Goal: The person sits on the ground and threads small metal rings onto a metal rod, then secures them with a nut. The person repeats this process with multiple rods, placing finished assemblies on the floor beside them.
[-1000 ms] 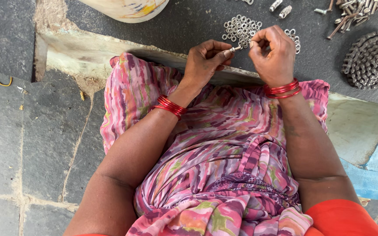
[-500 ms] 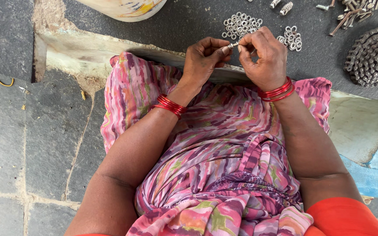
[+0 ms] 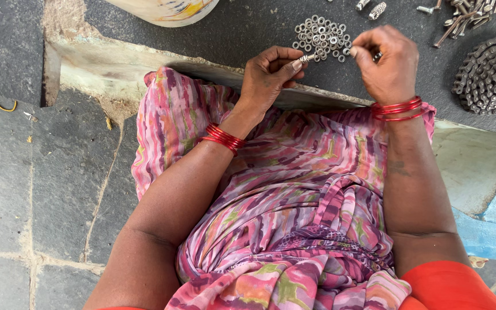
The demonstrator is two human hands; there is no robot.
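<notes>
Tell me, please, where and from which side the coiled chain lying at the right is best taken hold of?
Judging by its pose, the coiled chain lies flat in a tight spiral, so a hand could best pinch its outer loop at the near left edge, coming from above. That side is bare stone, while loose bolts crowd the far side.

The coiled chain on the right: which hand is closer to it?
Right. The right hand is just left of the coiled chain; the left hand, pinching a small bolt, is farther left.

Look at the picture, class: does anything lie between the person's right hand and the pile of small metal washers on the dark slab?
Nothing visible does. The right hand hovers beside the washers, only bare slab between. The left hand pinches a small bolt just below them.
</notes>
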